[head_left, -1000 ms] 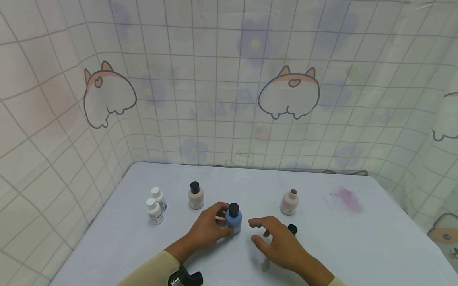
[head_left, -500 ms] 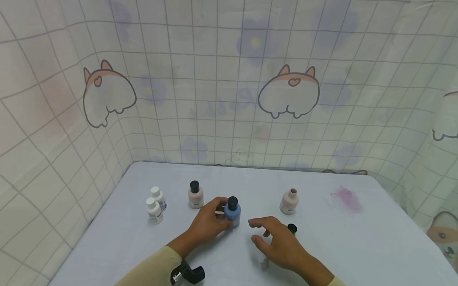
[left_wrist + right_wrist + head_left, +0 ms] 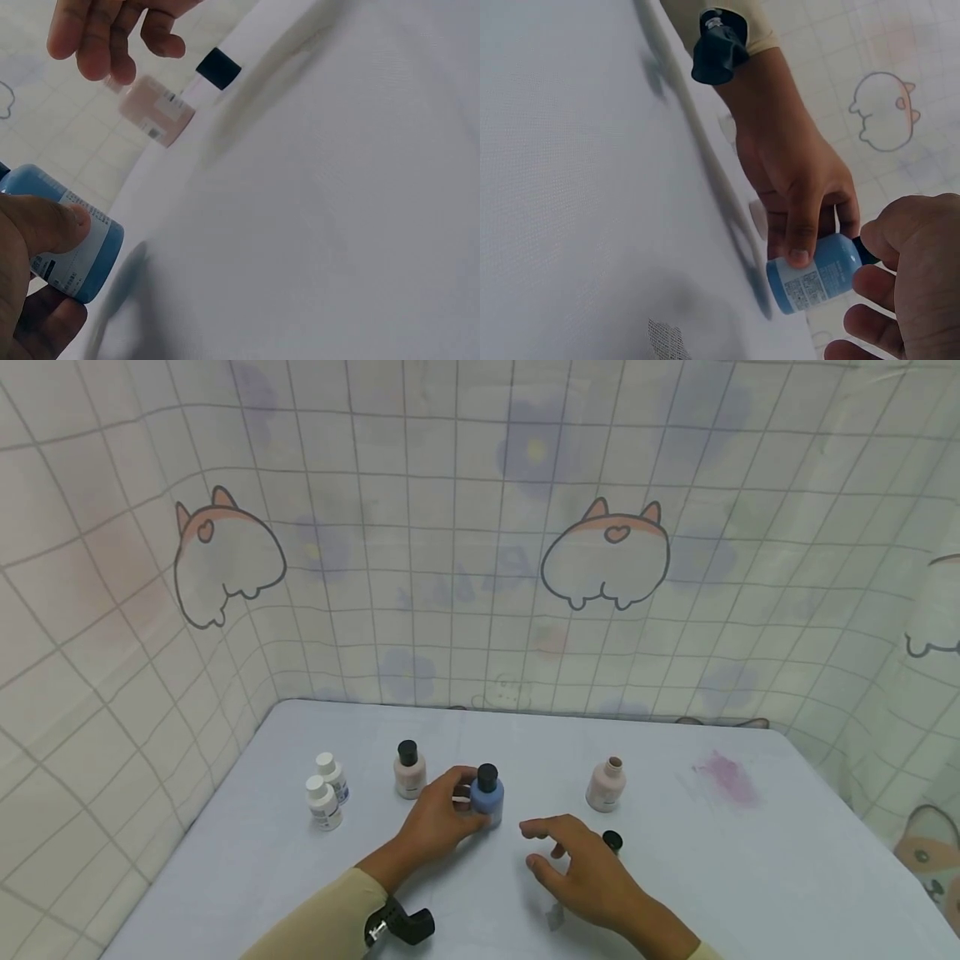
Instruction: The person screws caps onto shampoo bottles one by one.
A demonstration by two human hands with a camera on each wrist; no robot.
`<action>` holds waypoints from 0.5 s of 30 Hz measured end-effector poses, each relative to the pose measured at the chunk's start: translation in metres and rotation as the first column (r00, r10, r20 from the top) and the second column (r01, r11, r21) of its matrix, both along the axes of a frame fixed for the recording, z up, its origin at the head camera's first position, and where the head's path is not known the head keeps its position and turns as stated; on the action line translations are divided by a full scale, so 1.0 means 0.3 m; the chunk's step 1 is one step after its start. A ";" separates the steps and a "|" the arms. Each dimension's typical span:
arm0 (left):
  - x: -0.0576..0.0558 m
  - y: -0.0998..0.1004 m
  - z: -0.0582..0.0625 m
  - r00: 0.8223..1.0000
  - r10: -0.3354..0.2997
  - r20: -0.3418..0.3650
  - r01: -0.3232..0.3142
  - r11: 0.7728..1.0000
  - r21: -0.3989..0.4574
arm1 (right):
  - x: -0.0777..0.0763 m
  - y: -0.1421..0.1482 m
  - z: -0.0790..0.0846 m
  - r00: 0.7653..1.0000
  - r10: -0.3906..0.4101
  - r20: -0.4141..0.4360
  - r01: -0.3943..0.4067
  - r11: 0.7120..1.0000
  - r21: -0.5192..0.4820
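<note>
My left hand (image 3: 438,820) holds a blue bottle (image 3: 489,803) with a black cap, thumb on one side and fingers on the other. In the left wrist view the thumb (image 3: 56,225) lies across its white printed label. The bottle is nearly upright, and its shadow lies on the cloth close to its base. To the right, my right hand (image 3: 592,870) hovers over the table with loosely bent, spread fingers and nothing in them. Behind that hand sits a loose black cap (image 3: 612,841), partly hidden. An uncapped pale pink bottle (image 3: 606,787) stands farther back.
Two small white bottles (image 3: 325,806) stand close together at the left. A capped pale pink bottle (image 3: 410,775) is just behind my left hand. A pink stain (image 3: 727,778) marks the white tabletop (image 3: 750,877) at right, and a grid-patterned curtain (image 3: 480,527) surrounds the table.
My left hand has moved the blue bottle a little away from me, toward the back of the table. The right hand has stayed in place.
</note>
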State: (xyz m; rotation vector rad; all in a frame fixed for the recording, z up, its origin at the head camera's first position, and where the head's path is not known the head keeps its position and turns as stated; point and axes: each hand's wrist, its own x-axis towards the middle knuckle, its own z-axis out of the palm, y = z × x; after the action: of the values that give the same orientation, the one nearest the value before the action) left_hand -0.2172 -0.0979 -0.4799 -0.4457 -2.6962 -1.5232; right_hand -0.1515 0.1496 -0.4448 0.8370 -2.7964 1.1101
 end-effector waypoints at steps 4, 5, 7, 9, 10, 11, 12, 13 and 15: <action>-0.016 0.000 -0.005 1.000 0.008 0.002 -0.008 1.000 -0.002 | 0.000 0.003 -0.002 1.000 0.000 -0.017 0.000 1.000 -0.010; -0.020 0.000 -0.007 1.000 0.008 -0.001 -0.008 1.000 -0.001 | 0.000 0.004 -0.003 1.000 -0.001 -0.022 0.001 1.000 -0.012; -0.025 0.002 -0.008 1.000 0.011 -0.012 -0.011 1.000 -0.001 | 0.000 0.006 -0.004 1.000 -0.006 -0.022 0.006 1.000 -0.015; -0.030 0.004 -0.010 1.000 0.012 -0.025 -0.012 1.000 0.004 | -0.001 0.009 -0.005 1.000 -0.008 -0.021 0.007 1.000 -0.016; -0.031 0.004 -0.010 1.000 0.012 -0.029 -0.011 1.000 0.006 | -0.001 0.009 -0.005 1.000 -0.011 -0.018 0.011 1.000 -0.015; -0.033 0.005 -0.011 0.999 0.013 -0.031 -0.013 1.000 0.006 | -0.001 0.010 -0.005 1.000 -0.012 -0.018 0.012 1.000 -0.012; -0.035 0.006 -0.011 0.999 0.014 -0.033 -0.014 1.000 0.007 | -0.001 0.011 -0.005 1.000 -0.014 -0.017 0.013 1.000 -0.010; -0.036 0.007 -0.010 0.999 0.014 -0.034 -0.014 1.000 0.008 | -0.001 0.012 -0.005 1.000 -0.014 -0.016 0.014 1.000 -0.008; -0.039 0.009 -0.007 0.999 0.017 -0.035 -0.016 1.000 0.011 | -0.001 0.012 -0.003 1.000 -0.017 -0.012 0.017 1.000 -0.005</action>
State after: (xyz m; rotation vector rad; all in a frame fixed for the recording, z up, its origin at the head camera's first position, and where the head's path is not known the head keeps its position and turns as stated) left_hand -0.2287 -0.0952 -0.4821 -0.4443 -2.6573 -1.5108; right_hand -0.1517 0.1532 -0.4457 0.8149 -2.7845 1.1056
